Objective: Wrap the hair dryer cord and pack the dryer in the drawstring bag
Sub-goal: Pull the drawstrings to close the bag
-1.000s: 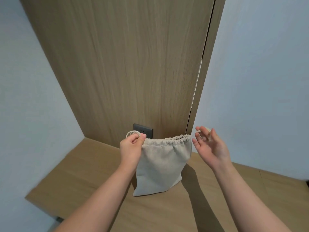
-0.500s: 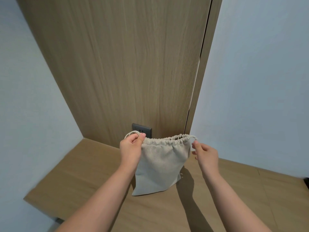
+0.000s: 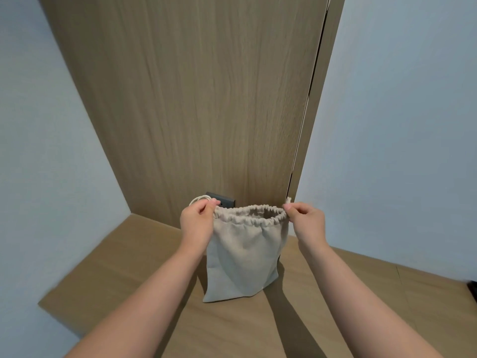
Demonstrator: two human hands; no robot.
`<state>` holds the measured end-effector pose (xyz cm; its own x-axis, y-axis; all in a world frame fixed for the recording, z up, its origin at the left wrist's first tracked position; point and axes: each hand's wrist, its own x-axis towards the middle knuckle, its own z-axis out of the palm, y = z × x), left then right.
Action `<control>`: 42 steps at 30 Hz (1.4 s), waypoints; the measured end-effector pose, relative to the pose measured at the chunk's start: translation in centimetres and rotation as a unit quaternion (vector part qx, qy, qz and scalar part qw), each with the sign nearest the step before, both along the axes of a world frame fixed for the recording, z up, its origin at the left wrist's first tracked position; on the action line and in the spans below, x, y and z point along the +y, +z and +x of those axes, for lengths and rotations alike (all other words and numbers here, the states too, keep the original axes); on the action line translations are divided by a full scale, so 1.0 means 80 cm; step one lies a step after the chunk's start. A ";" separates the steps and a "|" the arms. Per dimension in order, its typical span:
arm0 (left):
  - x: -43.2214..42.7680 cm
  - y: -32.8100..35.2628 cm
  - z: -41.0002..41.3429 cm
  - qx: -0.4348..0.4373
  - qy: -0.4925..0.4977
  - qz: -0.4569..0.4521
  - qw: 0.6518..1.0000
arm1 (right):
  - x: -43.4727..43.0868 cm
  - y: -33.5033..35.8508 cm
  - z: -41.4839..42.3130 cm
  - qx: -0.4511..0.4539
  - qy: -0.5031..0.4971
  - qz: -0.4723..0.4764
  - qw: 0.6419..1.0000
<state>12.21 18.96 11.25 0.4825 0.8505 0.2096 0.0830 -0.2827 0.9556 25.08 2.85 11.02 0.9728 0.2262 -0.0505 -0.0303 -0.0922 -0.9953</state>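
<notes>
A beige drawstring bag (image 3: 242,257) stands upright on the wooden shelf (image 3: 124,257), its bottom resting on the surface. My left hand (image 3: 197,223) pinches the cord loop at the bag's left top corner. At the right top corner, my right hand (image 3: 305,222) pinches the cord end. The gathered mouth is slightly open between the two hands. The hair dryer is not in sight; I cannot tell whether it is inside the bag.
A dark wall socket (image 3: 222,201) sits low on the wooden panel (image 3: 206,99) just behind the bag. Pale walls close in on the left and right. A dark object (image 3: 472,289) peeks in at the right edge.
My right hand, open and off the bag a second ago, has closed on the right cord end. The bag's mouth now shows a small opening. The left hand kept its hold.
</notes>
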 end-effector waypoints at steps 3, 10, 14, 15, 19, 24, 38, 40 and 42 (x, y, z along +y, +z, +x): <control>0.015 0.004 -0.001 0.020 0.031 0.040 0.998 | -0.008 0.007 0.002 0.013 0.039 0.034 0.999; 0.041 0.010 0.002 -0.069 0.072 -0.266 0.959 | -0.022 0.030 0.023 0.185 -0.024 0.217 0.958; 0.068 0.005 0.002 -0.094 0.105 -0.401 0.905 | -0.035 0.037 0.028 0.197 -0.061 0.249 0.946; 0.069 0.000 0.001 -0.095 0.110 -0.417 0.897 | -0.033 0.039 0.024 0.179 -0.043 0.240 0.953; 0.043 -0.022 -0.007 0.003 0.008 -0.431 0.902 | -0.025 0.074 0.010 0.072 0.056 0.219 0.971; -0.027 -0.033 -0.002 0.195 -0.259 -0.229 0.918 | -0.007 0.102 -0.002 0.040 0.132 0.202 0.970; -0.076 -0.022 0.027 0.096 -0.175 -0.038 0.979 | -0.011 0.063 0.023 -0.062 0.060 -0.018 0.996; -0.069 -0.026 0.024 0.072 -0.162 -0.079 0.981 | -0.028 0.036 0.024 -0.077 0.063 -0.137 0.986; -0.065 -0.027 0.020 0.048 -0.160 -0.100 0.981 | -0.042 0.014 0.011 -0.026 0.100 -0.157 0.982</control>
